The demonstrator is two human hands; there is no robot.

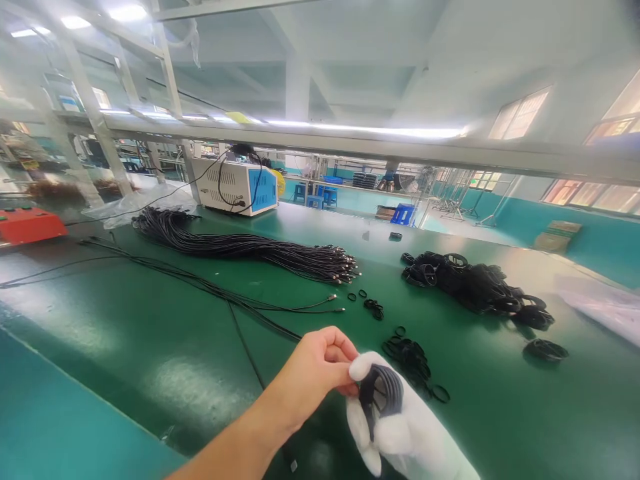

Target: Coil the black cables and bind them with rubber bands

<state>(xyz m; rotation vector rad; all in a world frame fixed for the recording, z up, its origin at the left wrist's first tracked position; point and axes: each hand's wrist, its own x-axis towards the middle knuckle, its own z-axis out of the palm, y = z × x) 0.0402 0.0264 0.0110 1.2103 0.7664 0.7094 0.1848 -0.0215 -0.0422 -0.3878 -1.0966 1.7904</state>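
Observation:
My right hand [400, 427] wears a white glove and is closed around a coiled black cable [383, 393], low in the middle of the view. My bare left hand [315, 370] pinches the edge of that same coil from the left. Just beyond the hands lie loose black rubber bands [413, 360] on the green table [150, 347]. A long bundle of straight black cables [240, 247] with metal plugs stretches across the table further back. A few single cables [280, 308] lie closer, ends pointing right.
A heap of coiled, banded cables [475, 283] sits at the right, with one separate coil [545, 349] nearer. A white and blue machine box [235, 185] stands at the back. An orange device [27, 223] is at far left. Clear plastic sheets [607, 310] lie at the right edge.

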